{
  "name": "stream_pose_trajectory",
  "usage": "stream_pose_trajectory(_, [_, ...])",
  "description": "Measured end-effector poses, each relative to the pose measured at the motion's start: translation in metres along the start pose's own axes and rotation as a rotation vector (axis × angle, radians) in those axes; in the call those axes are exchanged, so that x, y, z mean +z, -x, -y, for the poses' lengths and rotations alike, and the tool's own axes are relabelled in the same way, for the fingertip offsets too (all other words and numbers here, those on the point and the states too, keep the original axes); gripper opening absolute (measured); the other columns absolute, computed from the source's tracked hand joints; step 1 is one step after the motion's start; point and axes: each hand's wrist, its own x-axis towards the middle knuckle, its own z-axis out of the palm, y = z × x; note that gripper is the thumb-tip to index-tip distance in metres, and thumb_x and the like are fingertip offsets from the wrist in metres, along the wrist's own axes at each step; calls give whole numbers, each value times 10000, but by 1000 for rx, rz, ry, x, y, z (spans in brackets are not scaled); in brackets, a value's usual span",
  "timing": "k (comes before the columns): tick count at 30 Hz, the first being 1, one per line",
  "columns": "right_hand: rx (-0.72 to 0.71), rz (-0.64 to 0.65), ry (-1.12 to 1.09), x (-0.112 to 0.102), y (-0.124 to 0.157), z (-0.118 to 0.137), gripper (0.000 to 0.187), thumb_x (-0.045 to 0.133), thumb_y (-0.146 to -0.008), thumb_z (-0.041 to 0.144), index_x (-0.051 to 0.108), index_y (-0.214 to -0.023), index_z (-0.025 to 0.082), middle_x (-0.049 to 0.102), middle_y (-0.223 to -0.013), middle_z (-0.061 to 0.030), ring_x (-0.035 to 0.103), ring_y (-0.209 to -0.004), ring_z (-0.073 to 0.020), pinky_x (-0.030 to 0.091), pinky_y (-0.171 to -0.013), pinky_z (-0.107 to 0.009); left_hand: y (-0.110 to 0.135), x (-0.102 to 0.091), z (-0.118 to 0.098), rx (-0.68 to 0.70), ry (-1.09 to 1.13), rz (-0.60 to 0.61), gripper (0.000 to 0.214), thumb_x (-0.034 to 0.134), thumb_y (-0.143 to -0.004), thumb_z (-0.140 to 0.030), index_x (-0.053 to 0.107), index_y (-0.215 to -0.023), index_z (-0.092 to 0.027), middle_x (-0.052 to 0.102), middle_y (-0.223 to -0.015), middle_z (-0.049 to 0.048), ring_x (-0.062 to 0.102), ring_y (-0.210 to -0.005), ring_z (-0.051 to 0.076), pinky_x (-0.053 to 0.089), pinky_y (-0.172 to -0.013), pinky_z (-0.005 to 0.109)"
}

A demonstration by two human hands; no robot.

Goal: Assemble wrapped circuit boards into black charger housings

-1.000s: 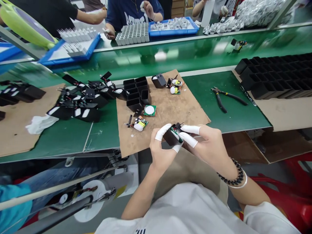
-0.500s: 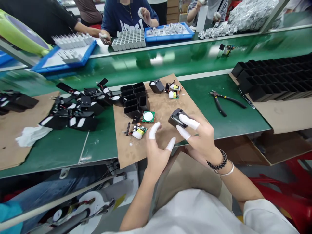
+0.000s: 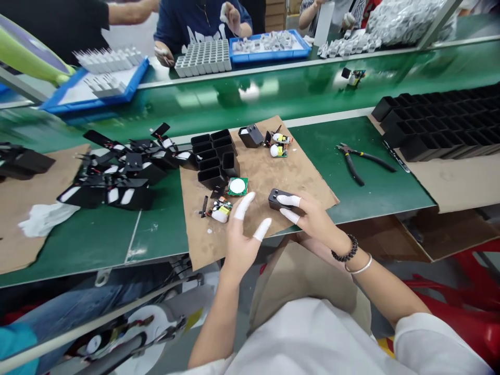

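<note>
My right hand (image 3: 308, 214), with white finger cots on thumb and finger, grips a black plastic housing (image 3: 276, 199) low over the cardboard sheet (image 3: 265, 174). Two small knobs or pins show on the housing's end. My left hand (image 3: 242, 237), also in white finger cots, is open with thumb and index finger apart and nothing between them. Close to its fingertips lie a green circuit board with a white disc (image 3: 237, 186) and a board with yellow and white parts (image 3: 221, 210). Open black housings (image 3: 213, 176) stand in a cluster just behind these.
Diagonal cutters (image 3: 353, 159) lie on the green bench to the right, beside rows of black housings (image 3: 424, 138). At left is a heap of wired black housings (image 3: 133, 164) and a white cloth (image 3: 47, 217). A green conveyor belt (image 3: 297, 86) runs behind; people work across it.
The black housing has been tipped over and lowered in my right hand, its pinned end now facing left. My left hand has shifted slightly left, staying open. A board on the belt has moved left.
</note>
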Motion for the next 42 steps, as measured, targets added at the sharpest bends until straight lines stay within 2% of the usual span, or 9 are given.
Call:
stream_pose_trajectory(4, [-2, 17, -127, -4, -2, -2, 300, 648, -1000, 238, 712, -1291, 269, 767, -1280, -86, 730, -1169, -253, 605, -1024, -454, -38, 4, -2, 32, 69, 346, 539, 669, -970, -338, 575, -1496, -263, 603, -1543, 105, 571, -1433, 271, 466, -1213, 454])
stream_pose_trajectory(7, [32, -26, -130, -4, 0, -1, 431, 660, -997, 284, 632, -1427, 288, 723, -1390, -74, 701, -1261, -262, 593, -1080, -456, -51, 6, -4, -23, 62, 405, 420, 665, -957, -304, 696, -1370, -230, 694, -1437, 92, 642, -1353, 276, 503, -1180, 436])
stream_pose_trajectory(17, [-188, -36, 36, -1, -4, -10, 248, 594, -1041, 263, 717, -1256, 266, 741, -1245, -109, 728, -1116, -238, 632, -943, -428, -44, 7, -1, -189, 211, 355, 471, 748, -906, -355, 715, -1367, -268, 718, -1406, 67, 672, -1318, 280, 513, -1169, 429])
stream_pose_trajectory(21, [-176, -68, 143, -5, -8, -2, 171, 620, -1025, 276, 717, -1159, 229, 678, -905, -49, 669, -789, -185, 587, -682, -319, -38, 5, 9, -213, 436, 176, 581, 781, -890, -399, 643, -1444, -289, 753, -1335, 80, 741, -1183, 237, 578, -1072, 381])
stream_pose_trajectory(24, [-115, -185, 190, -4, -9, 4, 166, 616, -1020, 256, 708, -1157, 247, 647, -910, -55, 639, -813, -198, 561, -715, -337, -34, 3, 14, -183, 464, 1, 489, 787, -886, -414, 706, -1344, -264, 795, -1163, 75, 774, -1018, 211, 617, -964, 352])
stream_pose_trajectory(29, [55, -132, 240, 7, -10, -4, 80, 629, -989, 247, 698, -958, 222, 615, -878, -64, 602, -789, -222, 515, -697, -349, -38, 4, 14, -135, 376, 25, 500, 801, -865, -430, 697, -1313, -235, 768, -1180, 92, 746, -1081, 235, 598, -998, 383])
stream_pose_trajectory(32, [217, -152, -43, 11, -10, -2, 80, 709, -926, 302, 674, -935, 230, 660, -925, -57, 639, -873, -232, 547, -807, -377, -36, 12, 11, -59, 273, 132, 767, 878, -778, -401, 567, -1459, -235, 688, -1372, 132, 671, -1277, 286, 543, -1108, 439])
stream_pose_trajectory(36, [614, -323, -893, 17, 0, 28, 339, 837, -809, 412, 642, -1046, 268, 729, -1082, -19, 692, -1020, -207, 586, -880, -337, -20, 26, -6, -6, 204, 151, 914, 907, -733, -349, 452, -1517, -236, 614, -1466, 153, 617, -1361, 297, 493, -1176, 478])
stream_pose_trajectory(42, [1078, -66, -1686, 6, 15, 62, 210, 740, -911, 362, 730, -1029, 189, 782, -981, -37, 717, -823, -133, 596, -724, -220, -1, 28, -52, -42, 150, 81, 790, 908, -724, -343, 534, -1408, -216, 723, -1277, 120, 706, -1212, 279, 565, -1086, 457])
